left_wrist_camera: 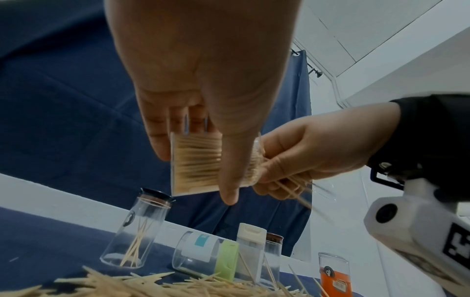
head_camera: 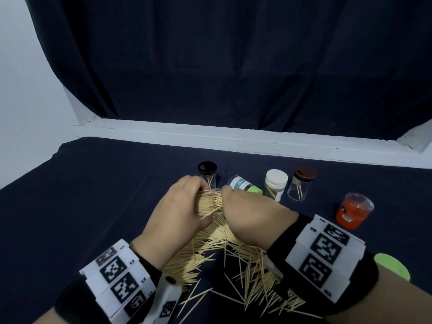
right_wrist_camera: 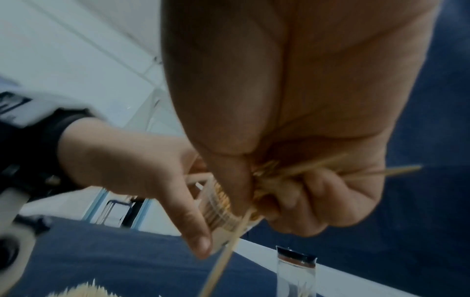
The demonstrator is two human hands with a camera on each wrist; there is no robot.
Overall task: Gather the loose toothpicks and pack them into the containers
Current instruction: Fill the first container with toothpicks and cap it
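Over the middle of the dark cloth (head_camera: 98, 188), I have my left hand (head_camera: 180, 206) wrapped round a clear jar (left_wrist_camera: 195, 163), held on its side and packed nearly full. My right hand (head_camera: 247, 216) is closed on a bunch of toothpicks (right_wrist_camera: 274, 174), feeding them into its mouth. Behind, from left to right, the other jars (head_camera: 207, 173) look mostly empty, so I judge the job barely begun: a big loose pile (head_camera: 233, 260) remains below my wrists.
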